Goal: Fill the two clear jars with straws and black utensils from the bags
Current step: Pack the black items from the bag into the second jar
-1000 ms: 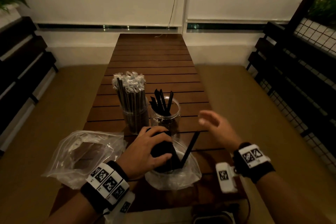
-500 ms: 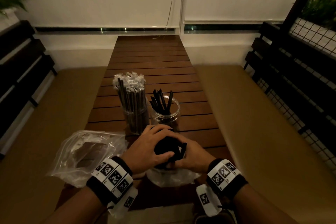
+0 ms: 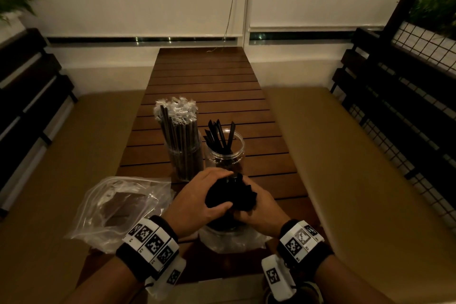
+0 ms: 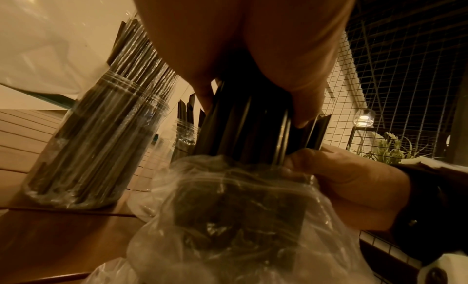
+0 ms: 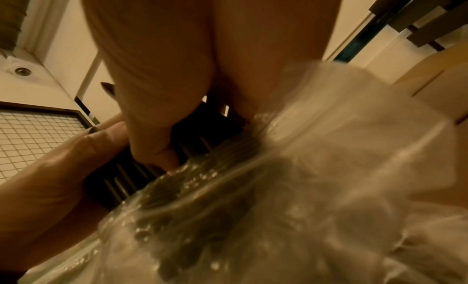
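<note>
The left hand curls over the top of a thick bundle of black plastic utensils, fingers wrapped round it from the left and above. The right hand closes on the same bundle from the right — its thumb and fingers press against the handles just above the mouth of a crumpled clear plastic bag, in which the lower ends of the utensils stand. In the left wrist view the fingers clamp the dark handles from above while the other hand pinches them lower down.

Just beyond the hands stand two clear plastic jars, side by side on the slatted brown wooden table: the left jar is packed with wrapped dark straws, the right jar holds a few black utensils upright. A second clear bag — flattened — lies to the left of the left hand.
</note>
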A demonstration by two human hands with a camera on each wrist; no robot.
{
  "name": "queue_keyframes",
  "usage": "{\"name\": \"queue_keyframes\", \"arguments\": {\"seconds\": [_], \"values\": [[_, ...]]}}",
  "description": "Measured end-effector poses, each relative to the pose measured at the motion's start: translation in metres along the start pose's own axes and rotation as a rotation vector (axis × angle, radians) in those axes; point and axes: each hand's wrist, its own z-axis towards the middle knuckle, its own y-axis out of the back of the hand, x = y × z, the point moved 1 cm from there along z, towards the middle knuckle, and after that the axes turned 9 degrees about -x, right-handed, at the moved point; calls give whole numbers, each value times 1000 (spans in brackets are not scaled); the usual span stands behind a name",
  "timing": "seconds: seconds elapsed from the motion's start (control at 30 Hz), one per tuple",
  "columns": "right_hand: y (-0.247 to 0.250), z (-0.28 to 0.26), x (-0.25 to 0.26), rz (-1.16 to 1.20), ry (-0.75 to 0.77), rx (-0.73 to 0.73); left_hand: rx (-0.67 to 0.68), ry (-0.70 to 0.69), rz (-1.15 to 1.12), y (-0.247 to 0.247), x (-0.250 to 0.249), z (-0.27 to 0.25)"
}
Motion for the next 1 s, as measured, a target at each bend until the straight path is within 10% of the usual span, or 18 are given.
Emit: {"name": "queue_keyframes", "arguments": {"seconds": [1.0], "values": [[16,6,29,188,-56,-191,-6,34,94,-2,-5,0]]}}
